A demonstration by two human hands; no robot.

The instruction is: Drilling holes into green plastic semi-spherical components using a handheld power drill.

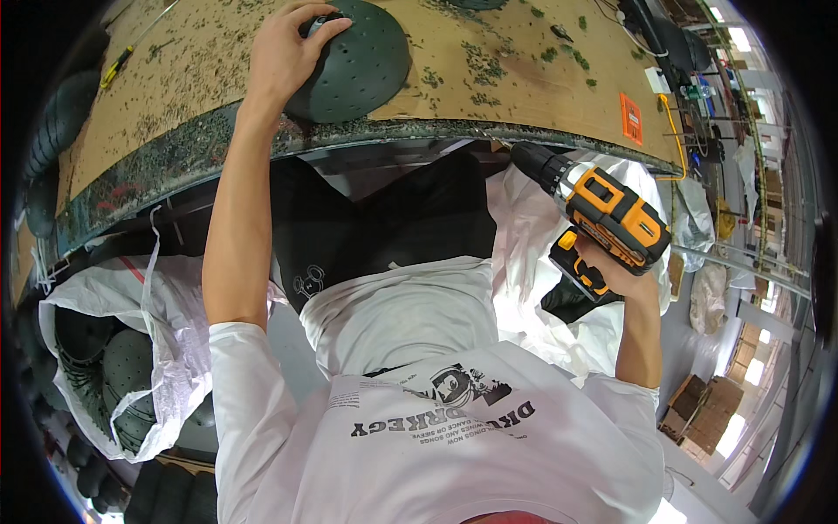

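A dark green dome-shaped shell [362,65] dotted with small holes rests on the bench near its front edge. My left hand [292,44] is at its left side, thumb and fingers closed on it; just what lies between the fingertips is partly hidden. In my right hand [613,269] is a yellow and black cordless drill [615,214], gripped by its handle. The drill's chuck points up and left, beside the bench's front edge and apart from the dome. A thin bit [496,140] seems to stick out of the chuck.
Dark green shavings lie over the cardboard-covered bench [436,96]. A yellow-handled screwdriver [112,72] is at the far left, an orange packet [631,119] at the right. An open white sack [179,306] of dark shells stands lower left. White sacking [524,288] hangs beside my right leg.
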